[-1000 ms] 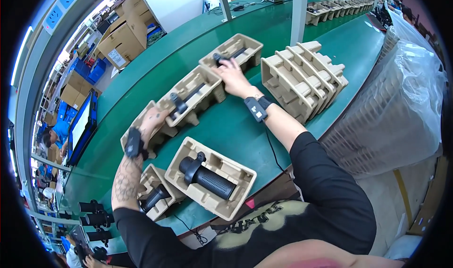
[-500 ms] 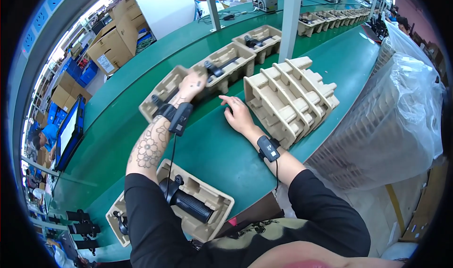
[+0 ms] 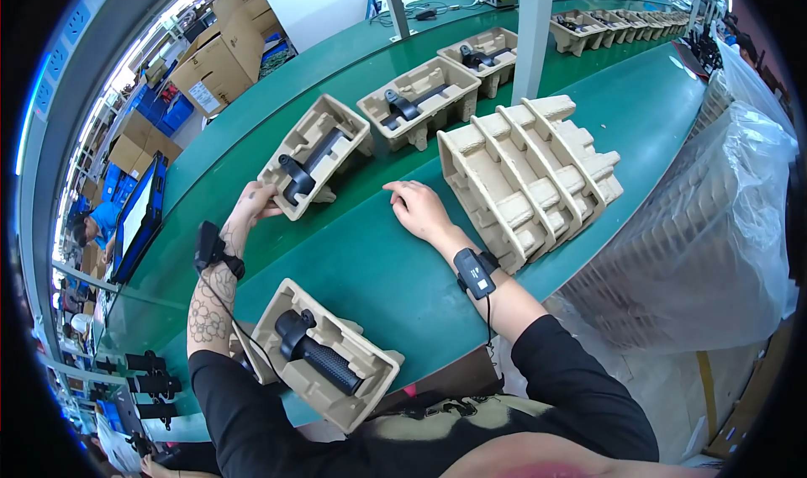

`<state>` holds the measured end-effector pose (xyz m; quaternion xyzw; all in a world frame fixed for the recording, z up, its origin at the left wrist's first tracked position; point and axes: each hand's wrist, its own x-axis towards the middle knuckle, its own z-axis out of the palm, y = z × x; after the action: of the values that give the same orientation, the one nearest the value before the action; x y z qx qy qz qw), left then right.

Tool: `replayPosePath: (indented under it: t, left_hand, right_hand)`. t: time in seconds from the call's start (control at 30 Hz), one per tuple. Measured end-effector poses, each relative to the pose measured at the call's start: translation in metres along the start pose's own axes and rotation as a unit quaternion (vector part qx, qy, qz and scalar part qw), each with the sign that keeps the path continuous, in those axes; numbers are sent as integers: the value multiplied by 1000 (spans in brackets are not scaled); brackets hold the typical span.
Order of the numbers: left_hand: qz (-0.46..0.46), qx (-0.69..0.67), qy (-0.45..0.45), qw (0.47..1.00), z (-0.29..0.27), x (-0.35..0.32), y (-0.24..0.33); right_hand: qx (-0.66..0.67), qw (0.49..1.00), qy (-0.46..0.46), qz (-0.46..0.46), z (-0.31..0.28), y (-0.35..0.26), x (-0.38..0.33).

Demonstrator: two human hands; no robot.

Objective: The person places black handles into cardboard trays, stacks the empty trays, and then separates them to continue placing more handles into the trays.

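My left hand (image 3: 255,202) grips the near end of a beige moulded-pulp tray (image 3: 346,113) on the green belt, fingers closed at its rim. Inside this tray lies a black rod-like part (image 3: 296,175) with a round clamp at one end. My right hand (image 3: 420,212) rests over the green table with its fingers loosely stretched, holding nothing. It is nearest to a stack of pulp trays (image 3: 525,184) standing on its side. Closer to my body, another pulp tray (image 3: 382,375) holds a black textured cylinder (image 3: 329,364) with a clamp; my left forearm passes beside it.
Two more filled trays (image 3: 458,76) stand farther along the belt, with a row of trays (image 3: 622,26) beyond a grey post (image 3: 532,45). Bagged trays (image 3: 698,234) stand at the right. A screen (image 3: 139,217) and black parts (image 3: 153,385) are at the left.
My left hand has drawn back from the tray's far end to its near end. The tray has turned and stands apart from the one behind it. The right hand stays nearly in place.
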<state>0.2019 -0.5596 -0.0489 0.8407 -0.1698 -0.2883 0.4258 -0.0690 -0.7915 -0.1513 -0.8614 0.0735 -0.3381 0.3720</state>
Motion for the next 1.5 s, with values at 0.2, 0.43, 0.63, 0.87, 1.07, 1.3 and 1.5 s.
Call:
replayPosePath:
  t: [0.2, 0.43, 0.63, 0.87, 1.07, 1.3, 1.5]
  left_hand:
    - [0, 25, -17, 1000, -6, -16, 22]
    - [-7, -13, 14, 1000, 22, -22, 35]
    - [-29, 2, 31, 999, 25, -1, 28]
    - [-36, -93, -23, 995, 33, 2, 27]
    - [-34, -85, -1, 996, 38, 16, 32]
    - [38, -316, -26, 948, 117, 50, 64]
    - [193, -396, -135, 887, 197, 73, 108]
  right_hand:
    - [21, 1000, -6, 8, 4, -11, 3]
    - [-4, 1000, -19, 7, 0, -6, 2]
    - [-6, 1000, 7, -8, 4, -7, 4]
    - [-17, 1000, -6, 9, 2, -4, 0]
    - [-21, 1000, 11, -19, 7, -4, 1]
    - [-19, 1000, 12, -18, 6, -6, 2]
    - [-12, 1000, 10, -12, 5, -2, 0]
